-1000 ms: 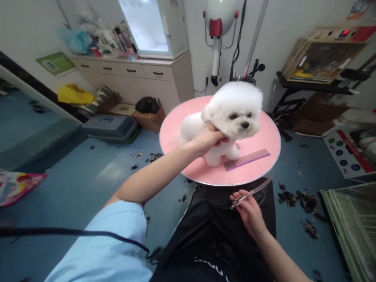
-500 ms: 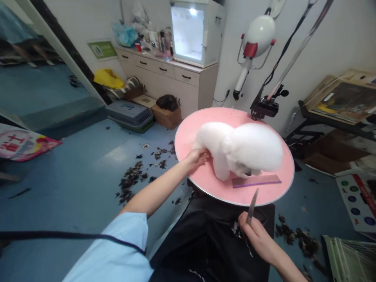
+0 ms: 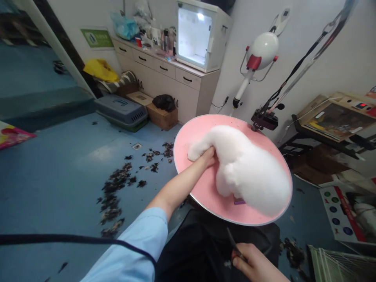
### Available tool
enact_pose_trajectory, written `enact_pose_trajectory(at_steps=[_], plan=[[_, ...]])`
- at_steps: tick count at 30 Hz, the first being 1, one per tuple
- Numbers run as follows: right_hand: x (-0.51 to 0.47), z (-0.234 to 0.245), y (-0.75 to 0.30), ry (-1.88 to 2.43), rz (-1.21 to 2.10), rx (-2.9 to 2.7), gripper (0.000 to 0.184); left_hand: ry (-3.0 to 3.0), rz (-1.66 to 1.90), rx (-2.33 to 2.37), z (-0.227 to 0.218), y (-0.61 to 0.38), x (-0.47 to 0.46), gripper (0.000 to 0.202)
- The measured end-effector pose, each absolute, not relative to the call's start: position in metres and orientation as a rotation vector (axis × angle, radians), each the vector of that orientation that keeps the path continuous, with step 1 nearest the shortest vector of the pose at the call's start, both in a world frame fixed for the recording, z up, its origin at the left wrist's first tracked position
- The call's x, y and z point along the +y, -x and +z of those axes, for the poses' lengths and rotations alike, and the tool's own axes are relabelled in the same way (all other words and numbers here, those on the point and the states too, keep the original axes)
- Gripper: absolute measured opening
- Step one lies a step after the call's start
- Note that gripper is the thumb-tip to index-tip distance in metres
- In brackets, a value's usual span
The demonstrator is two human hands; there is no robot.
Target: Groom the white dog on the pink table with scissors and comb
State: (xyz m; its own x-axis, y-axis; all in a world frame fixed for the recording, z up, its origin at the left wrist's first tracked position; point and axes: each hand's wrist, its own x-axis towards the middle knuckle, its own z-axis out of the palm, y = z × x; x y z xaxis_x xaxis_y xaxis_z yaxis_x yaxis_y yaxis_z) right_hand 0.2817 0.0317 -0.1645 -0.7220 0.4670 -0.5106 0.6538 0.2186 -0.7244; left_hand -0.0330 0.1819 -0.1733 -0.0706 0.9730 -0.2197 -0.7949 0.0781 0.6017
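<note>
**White dog held on the pink table, scissors low at the near edge**

The white dog (image 3: 246, 168) lay stretched across the round pink table (image 3: 188, 137), its fur covering most of a purple comb (image 3: 238, 201). The left hand (image 3: 207, 156) pressed into the fur at the dog's left end, fingers curled around it. The right hand (image 3: 254, 262), near and below the table, gripped scissors (image 3: 234, 244) with fingers closed. Dark hair clippings (image 3: 117, 188) littered the blue floor at left.

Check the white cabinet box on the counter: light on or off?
On. The cabinet box glows bright white inside, with a lit spot near its top.
</note>
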Motion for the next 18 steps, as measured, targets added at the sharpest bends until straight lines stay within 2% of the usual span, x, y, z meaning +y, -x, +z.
enact_pose_trajectory(at_steps=[2, 4, 6, 8, 10, 13, 18], plan=[[0.032, -0.165, -0.281, -1.049, -1.522, 2.263, 0.017, -0.296, 1.481, 0.670, -0.176, 0.035, 0.196, 0.012], [0.032, -0.164, -0.281, -1.043, -1.668, 2.124, 0.018, -0.269, 1.470, 0.647, -0.177, 0.036, 0.209, 0.017], [0.033, -0.162, -0.280, -1.058, -1.896, 1.864, 0.030, -0.258, 1.464, 0.638, -0.176, 0.038, 0.216, 0.018], [0.034, -0.162, -0.279, -1.034, -2.042, 1.638, 0.051, -0.246, 1.455, 0.642, -0.174, 0.041, 0.216, 0.016], [0.038, -0.165, -0.276, -0.966, -2.071, 1.532, 0.061, -0.242, 1.445, 0.640, -0.171, 0.043, 0.212, 0.014], [0.048, -0.171, -0.267, -0.865, -2.028, 1.497, 0.057, -0.262, 1.478, 0.610, -0.166, 0.044, 0.206, 0.013], [0.076, -0.164, -0.240, -0.804, -2.120, 1.494, 0.071, -0.271, 1.518, 0.608, -0.171, 0.044, 0.208, 0.014]])
